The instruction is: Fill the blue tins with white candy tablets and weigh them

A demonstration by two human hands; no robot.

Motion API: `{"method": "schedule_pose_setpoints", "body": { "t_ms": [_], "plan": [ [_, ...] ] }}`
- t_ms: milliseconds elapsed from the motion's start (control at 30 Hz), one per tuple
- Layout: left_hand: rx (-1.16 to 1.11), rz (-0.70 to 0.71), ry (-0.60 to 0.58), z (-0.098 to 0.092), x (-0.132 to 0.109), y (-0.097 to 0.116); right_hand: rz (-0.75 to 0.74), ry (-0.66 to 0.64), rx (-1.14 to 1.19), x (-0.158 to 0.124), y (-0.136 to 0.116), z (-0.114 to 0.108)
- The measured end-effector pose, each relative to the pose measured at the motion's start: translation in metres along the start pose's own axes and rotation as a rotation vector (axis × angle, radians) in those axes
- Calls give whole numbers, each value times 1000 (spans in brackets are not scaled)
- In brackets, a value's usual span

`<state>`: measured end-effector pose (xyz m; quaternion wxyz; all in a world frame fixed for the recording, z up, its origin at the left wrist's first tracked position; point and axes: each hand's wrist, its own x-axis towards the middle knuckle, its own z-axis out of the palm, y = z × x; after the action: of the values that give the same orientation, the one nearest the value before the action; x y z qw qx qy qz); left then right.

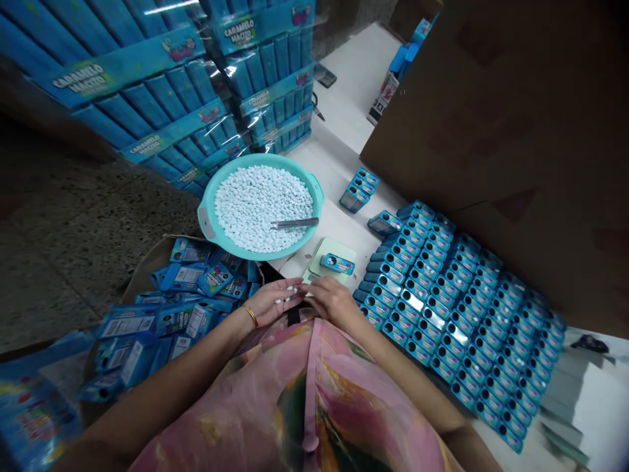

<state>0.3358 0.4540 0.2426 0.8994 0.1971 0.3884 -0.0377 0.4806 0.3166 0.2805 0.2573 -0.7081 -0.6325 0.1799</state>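
My left hand (pixel 270 301), with a gold bracelet at the wrist, is turned palm up and cups several small white candies (pixel 285 299). My right hand (pixel 334 298) is beside it with fingers bent, their tips meeting the left fingers; whatever they pinch is hidden. Just beyond the hands, a small blue candy box (pixel 337 263) lies on a pale green scale (pixel 322 250). Behind the left hand stands a turquoise basin (pixel 209 203) full of white candies (pixel 263 196), a metal scoop or spoon (pixel 297 223) resting on them.
Rows of blue boxes (pixel 437 301) stand on the white table (pixel 339 144) at right, beside a large cardboard sheet (pixel 515 131). A carton (pixel 132 269) of loose blue boxes (pixel 187 288) is at left. Wrapped display packs (pixel 147 92) are stacked behind the basin.
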Motion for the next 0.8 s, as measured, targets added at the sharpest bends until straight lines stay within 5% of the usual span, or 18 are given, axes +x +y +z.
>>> {"method": "schedule_pose_setpoints", "body": {
  "t_ms": [133,367,467,667,800],
  "plan": [
    [79,-98,-93,3,-15,-17,-57,-260,-34,9,-18,12],
    [96,-176,-131,-1,-21,-24,-76,-322,-8,-5,-16,23],
    [70,-193,-75,-4,-17,-24,-23,-187,160,-13,-13,22],
    [0,-133,-59,-5,-16,-21,338,334,322,-24,14,-5],
    [-23,-94,-48,-7,-14,-17,406,411,283,-9,35,-14]
  ]
}}
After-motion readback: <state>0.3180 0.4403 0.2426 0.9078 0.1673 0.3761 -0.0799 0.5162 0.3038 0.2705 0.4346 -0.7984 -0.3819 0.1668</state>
